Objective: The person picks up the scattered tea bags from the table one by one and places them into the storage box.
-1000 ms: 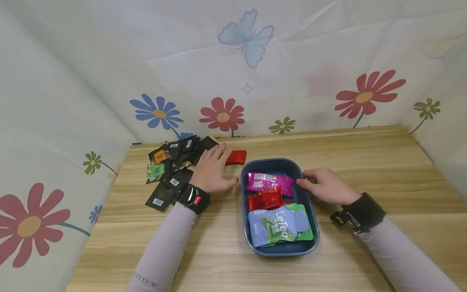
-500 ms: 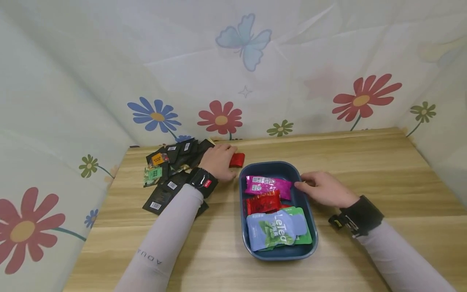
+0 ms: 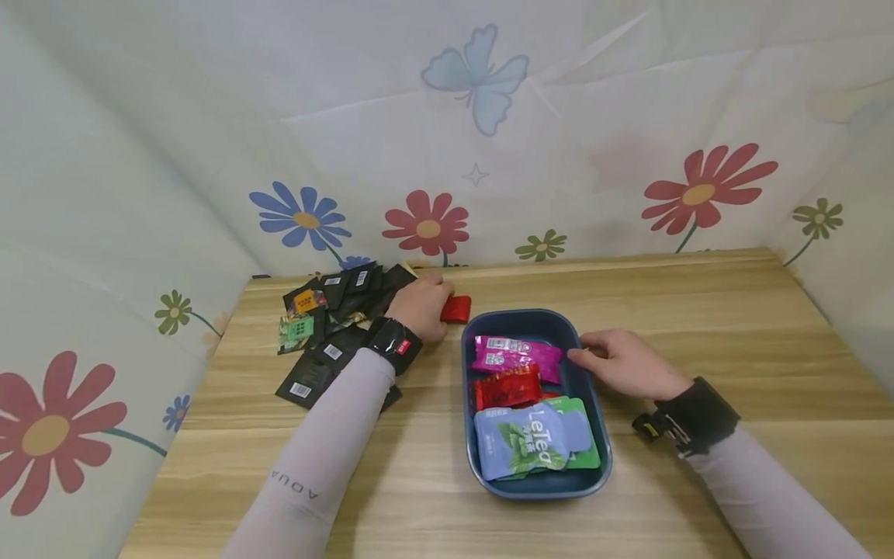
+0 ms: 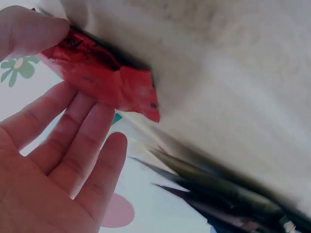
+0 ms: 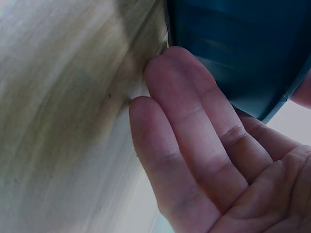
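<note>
My left hand (image 3: 421, 304) pinches a small red foil packet (image 3: 457, 310) at the right end of the sachet pile. In the left wrist view, the thumb (image 4: 36, 34) lies over the packet's upper side and the fingertips come from the opposite side. My right hand (image 3: 632, 365) holds the right side of a dark blue plastic bin (image 3: 604, 442), thumb at the rim. Its fingers (image 5: 182, 111) lie along the bin's outer wall in the right wrist view. Inside the bin are a magenta packet (image 3: 513, 355), red packets (image 3: 507, 387), a blue LeTea pouch (image 3: 520, 442) and green pouches (image 3: 585, 450).
Several black sachets (image 3: 307, 376) with white labels lie heaped at the left, partly under the left forearm. Among them show an orange-labelled sachet (image 3: 307, 300) and a green-labelled one (image 3: 296, 330). A flowered cloth (image 3: 594, 116) stands behind the wooden table (image 3: 733, 326).
My left hand has moved slightly right from beside the black sachets, and its spread fingers have closed on the red packet. The right hand has stayed at the bin.
</note>
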`<act>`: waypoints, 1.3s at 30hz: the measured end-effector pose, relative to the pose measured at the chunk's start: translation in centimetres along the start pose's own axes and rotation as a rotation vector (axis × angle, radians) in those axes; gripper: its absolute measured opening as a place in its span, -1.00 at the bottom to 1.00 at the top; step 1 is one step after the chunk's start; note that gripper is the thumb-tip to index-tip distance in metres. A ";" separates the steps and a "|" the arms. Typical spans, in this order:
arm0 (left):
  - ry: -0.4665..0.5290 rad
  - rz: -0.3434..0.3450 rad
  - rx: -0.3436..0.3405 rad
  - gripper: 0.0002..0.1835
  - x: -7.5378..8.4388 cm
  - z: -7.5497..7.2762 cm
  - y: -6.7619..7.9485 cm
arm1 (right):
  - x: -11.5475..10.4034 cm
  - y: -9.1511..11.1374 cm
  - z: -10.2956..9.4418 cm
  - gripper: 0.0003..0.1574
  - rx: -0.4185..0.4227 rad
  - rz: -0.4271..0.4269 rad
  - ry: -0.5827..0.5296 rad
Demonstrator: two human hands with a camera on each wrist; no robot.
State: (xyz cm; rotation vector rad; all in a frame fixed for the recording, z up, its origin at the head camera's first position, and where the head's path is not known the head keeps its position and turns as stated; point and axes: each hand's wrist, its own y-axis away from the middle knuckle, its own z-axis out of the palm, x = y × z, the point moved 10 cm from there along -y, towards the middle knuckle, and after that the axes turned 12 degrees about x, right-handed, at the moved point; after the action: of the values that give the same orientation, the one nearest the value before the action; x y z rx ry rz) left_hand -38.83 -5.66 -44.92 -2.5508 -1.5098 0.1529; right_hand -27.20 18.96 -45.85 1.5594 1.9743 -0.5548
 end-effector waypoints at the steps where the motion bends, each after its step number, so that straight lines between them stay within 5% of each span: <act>1: 0.010 -0.003 0.002 -0.41 0.0 -0.1 0.1 | 0.0 0.0 0.0 -0.40 0.000 0.001 0.001; 13: 0.094 -0.055 0.066 -0.47 -0.3 -1.2 1.1 | -0.3 0.1 -0.1 -0.37 -0.001 0.011 0.018; 25: 0.243 -0.097 0.267 -0.44 -0.2 -7.0 3.3 | -0.2 0.0 0.0 -0.37 -0.004 0.007 0.011; 32: 0.311 -0.038 0.354 -0.40 3.0 -10.0 4.5 | -0.1 0.1 0.0 -0.42 -0.007 0.015 0.008; 39: 0.332 0.097 0.296 -0.40 9.1 -11.1 5.2 | -0.1 0.1 0.0 -0.42 -0.008 0.021 0.002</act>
State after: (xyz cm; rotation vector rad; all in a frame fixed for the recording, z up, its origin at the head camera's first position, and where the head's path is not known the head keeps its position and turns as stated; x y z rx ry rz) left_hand -28.01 -1.26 -35.06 -2.2776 -1.1490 -0.0329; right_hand -27.10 18.88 -45.83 1.5740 1.9570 -0.5368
